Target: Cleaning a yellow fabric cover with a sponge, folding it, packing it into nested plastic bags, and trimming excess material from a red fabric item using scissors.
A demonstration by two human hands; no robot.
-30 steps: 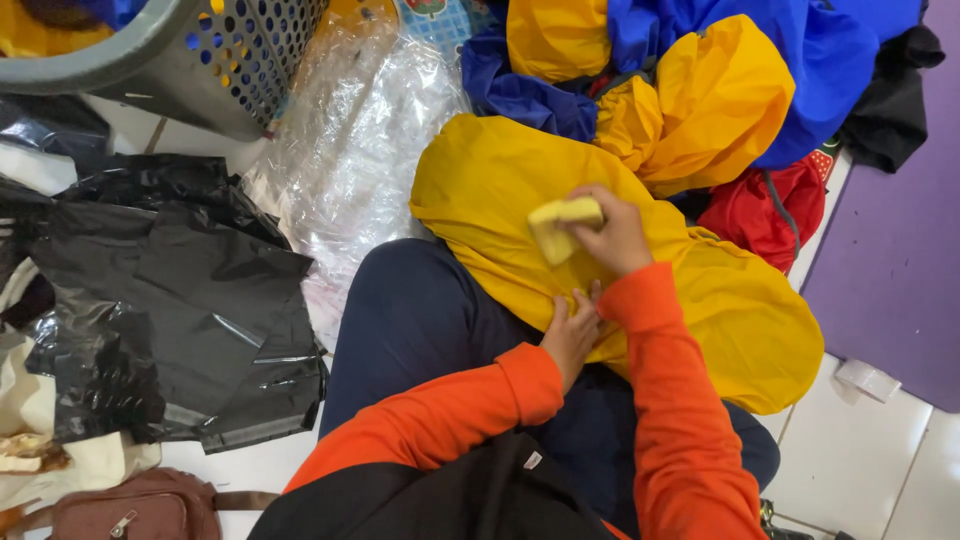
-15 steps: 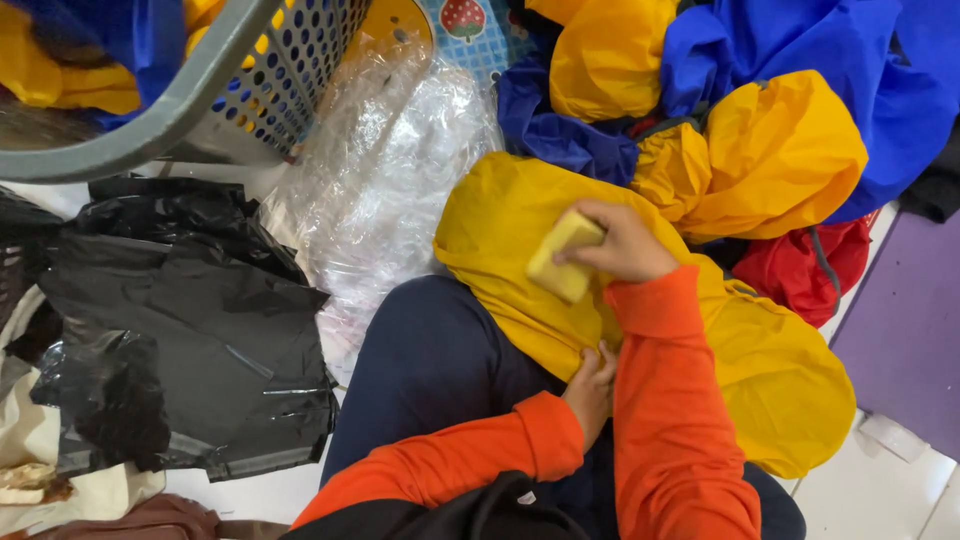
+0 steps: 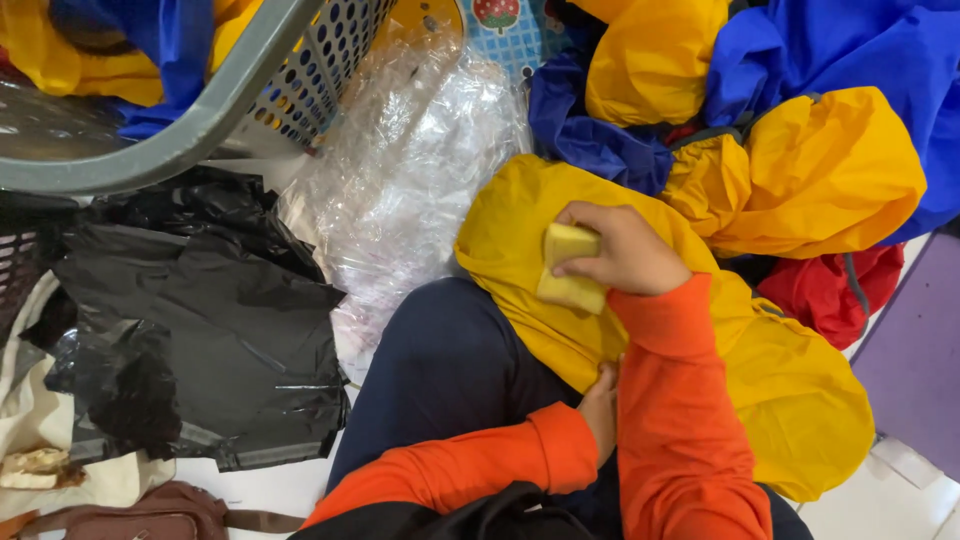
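Right hand (image 3: pixel 625 250) clamped on yellow sponge (image 3: pixel 568 268), pressing yellow cloth (image 3: pixel 700 350); left hand (image 3: pixel 600 410) pinching its edge. Slack grip there: cloth may bunch, slide off lap.

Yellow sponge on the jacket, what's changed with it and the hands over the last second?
The right hand has slid the yellow sponge a little up the yellow jacket, toward the pile of blue and yellow garments. Its grip on the sponge is unchanged. The left hand still presses the jacket by the lap. The black plastic bag and the basket have not moved.
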